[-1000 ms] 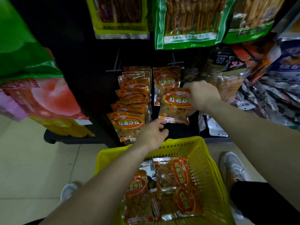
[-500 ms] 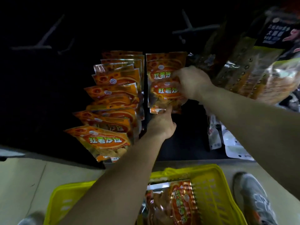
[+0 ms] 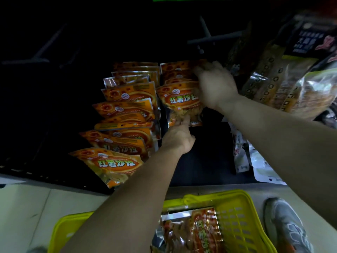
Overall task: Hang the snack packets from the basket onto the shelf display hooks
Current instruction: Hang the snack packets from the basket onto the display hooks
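Since half a second before, both hands had crept higher on the shelf and the view had tipped up a little, so less of the basket showed.

Nearest, at 6 o'clock, the basket [image 3: 235,225] sat on the floor with more orange packets [image 3: 197,232] lying flat inside, close enough, I judged, for a quick reach back. Just beyond it the left hand [image 3: 177,137] pinched the bottom edge of the packet [image 3: 180,103] between thumb and fingers, probably to steady it and stop it swinging. Farther off, toward 1 o'clock, the right hand [image 3: 215,86] was closed over the packet's top right corner, its fingers reaching behind to where the hook should be; the hook itself was hidden, so I could not tell whether the hole was on yet. The packet hung at the front of the right row [image 3: 175,70], just beside a fuller left row [image 3: 125,114] at 10 o'clock. It looked glossy and crinkled, orange with green lettering, with a clear window low down showing pale shreds.
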A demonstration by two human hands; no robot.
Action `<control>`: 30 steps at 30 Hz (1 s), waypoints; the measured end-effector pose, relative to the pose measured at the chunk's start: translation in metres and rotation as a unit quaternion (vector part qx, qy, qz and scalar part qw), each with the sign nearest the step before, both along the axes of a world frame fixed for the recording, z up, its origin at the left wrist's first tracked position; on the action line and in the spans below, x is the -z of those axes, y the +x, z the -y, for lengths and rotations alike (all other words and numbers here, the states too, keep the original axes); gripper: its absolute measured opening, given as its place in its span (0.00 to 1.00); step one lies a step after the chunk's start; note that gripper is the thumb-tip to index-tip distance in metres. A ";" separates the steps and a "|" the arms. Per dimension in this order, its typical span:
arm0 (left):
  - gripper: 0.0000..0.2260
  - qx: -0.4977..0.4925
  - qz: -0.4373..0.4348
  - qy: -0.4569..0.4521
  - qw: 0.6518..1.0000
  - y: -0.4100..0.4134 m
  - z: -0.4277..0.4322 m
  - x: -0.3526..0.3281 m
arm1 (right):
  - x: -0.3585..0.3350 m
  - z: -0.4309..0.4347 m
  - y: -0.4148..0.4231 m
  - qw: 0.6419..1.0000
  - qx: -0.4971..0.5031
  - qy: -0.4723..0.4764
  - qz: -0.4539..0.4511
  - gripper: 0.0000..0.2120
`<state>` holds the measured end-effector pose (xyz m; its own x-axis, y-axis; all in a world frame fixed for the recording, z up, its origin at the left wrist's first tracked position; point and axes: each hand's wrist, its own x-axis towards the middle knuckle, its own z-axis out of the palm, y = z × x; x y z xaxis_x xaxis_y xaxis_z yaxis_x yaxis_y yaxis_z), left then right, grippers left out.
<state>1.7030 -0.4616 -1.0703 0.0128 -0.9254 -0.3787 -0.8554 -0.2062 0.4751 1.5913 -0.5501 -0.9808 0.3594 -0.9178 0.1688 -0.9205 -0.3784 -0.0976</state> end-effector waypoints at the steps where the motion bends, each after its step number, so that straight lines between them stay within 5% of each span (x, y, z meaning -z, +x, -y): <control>1: 0.33 -0.003 -0.004 0.008 1.000 0.000 -0.003 -0.004 | -0.004 -0.001 -0.002 1.000 0.000 -0.003 -0.013 0.22; 18: 0.30 0.039 0.024 -0.055 0.997 0.020 -0.166 -0.126 | -0.075 -0.191 -0.042 0.997 0.015 0.064 0.042 0.22; 25: 0.29 0.030 0.040 0.011 0.999 0.047 -0.278 -0.085 | -0.023 -0.293 -0.056 0.988 -0.002 0.146 0.044 0.21; 30: 0.28 0.017 0.055 0.068 0.996 0.062 -0.319 -0.029 | 0.043 -0.335 -0.051 0.953 -0.010 0.303 -0.022 0.23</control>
<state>1.7654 -0.1429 -1.0410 0.0300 -0.8659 -0.4992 -0.9081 -0.2324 0.3484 1.5406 -0.2154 -1.0238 0.3720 -0.8346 -0.4062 -0.9221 -0.2822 -0.2647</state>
